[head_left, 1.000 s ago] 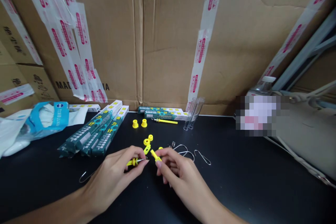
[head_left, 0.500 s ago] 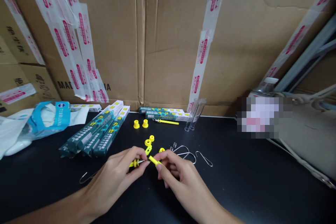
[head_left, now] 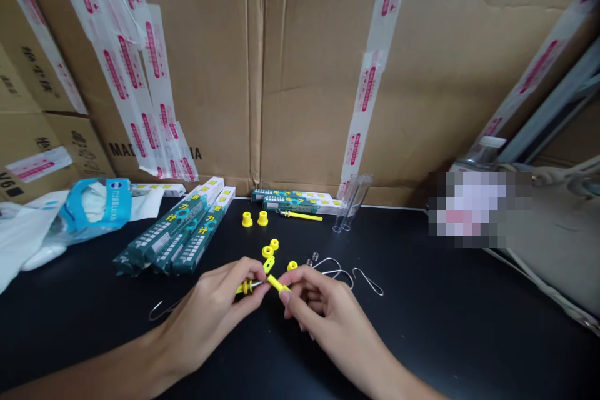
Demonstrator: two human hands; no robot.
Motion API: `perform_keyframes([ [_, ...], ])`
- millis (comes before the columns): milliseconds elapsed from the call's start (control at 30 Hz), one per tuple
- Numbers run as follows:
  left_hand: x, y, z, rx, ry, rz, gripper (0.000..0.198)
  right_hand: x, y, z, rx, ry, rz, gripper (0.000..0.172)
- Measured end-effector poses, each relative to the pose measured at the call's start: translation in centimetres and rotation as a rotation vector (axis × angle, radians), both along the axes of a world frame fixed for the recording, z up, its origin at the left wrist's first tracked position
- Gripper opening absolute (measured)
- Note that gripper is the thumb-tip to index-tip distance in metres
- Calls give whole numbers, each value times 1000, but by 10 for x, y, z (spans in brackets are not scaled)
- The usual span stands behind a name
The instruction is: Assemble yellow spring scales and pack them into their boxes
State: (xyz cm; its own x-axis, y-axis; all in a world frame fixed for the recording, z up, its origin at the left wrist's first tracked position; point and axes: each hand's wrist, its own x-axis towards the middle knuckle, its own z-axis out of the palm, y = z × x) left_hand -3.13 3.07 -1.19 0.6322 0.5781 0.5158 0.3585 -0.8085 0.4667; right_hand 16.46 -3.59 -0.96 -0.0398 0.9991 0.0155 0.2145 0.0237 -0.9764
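Note:
My left hand [head_left: 215, 303] is closed, pinching a yellow piece with a metal spring [head_left: 248, 287]. Between the thumb and fingers of my right hand [head_left: 325, 306] is a thin yellow rod [head_left: 277, 284], its end close to the left fingertips. Whether rod and spring touch is too small to tell. A flat yellow tab [head_left: 269, 264] shows just past the fingers. Beyond lie yellow rings [head_left: 267, 252] and, farther back, two yellow caps [head_left: 247, 219]. Another yellow ring [head_left: 292, 265] sits behind my right hand, near bent wire hooks [head_left: 369, 281] and small metal coils [head_left: 315, 256].
Spring scale boxes [head_left: 173, 231] are stacked at the left, with more boxes [head_left: 300, 203] at the back. Before these lies a yellow rod [head_left: 304, 217]. Clear tubes [head_left: 350, 209] stand beside them. A tissue pack [head_left: 100, 206], bottle [head_left: 490, 144] and large carton [head_left: 319, 106] border the black table.
The view has shifted slightly, so everything appears a little to the right. Both hands keep their pinches, with the yellow rod still held close to the left fingertips.

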Motion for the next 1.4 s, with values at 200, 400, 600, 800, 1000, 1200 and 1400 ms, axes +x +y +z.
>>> perform_keyframes([
  [200, 1, -1, 1, -34, -8, 16, 3, -1, -3, -2, 30, -84, -56, 26],
  [400, 2, -1, 0, -38, 2, 35, 4, -5, -5, 0, 43, -151, -71, 28],
  [600, 2, 0, 2, -1, 36, 38, 6, -7, -6, 1, 55, -165, -80, 28],
  [800, 1, -4, 5, 108, 98, 15, 13, -9, -7, -1, 59, -142, -72, 29],
  [1000, 1, -4, 6, 111, 104, 12, 14, -5, -7, -2, -13, -53, -66, 28],
  [1200, 1, -4, 5, 98, 105, 12, 14, 0, 0, -4, 88, 97, -67, 33],
  [1400, 1, -2, 1, 101, 89, -5, 11, 0, -1, -1, 180, 61, -169, 21],
])
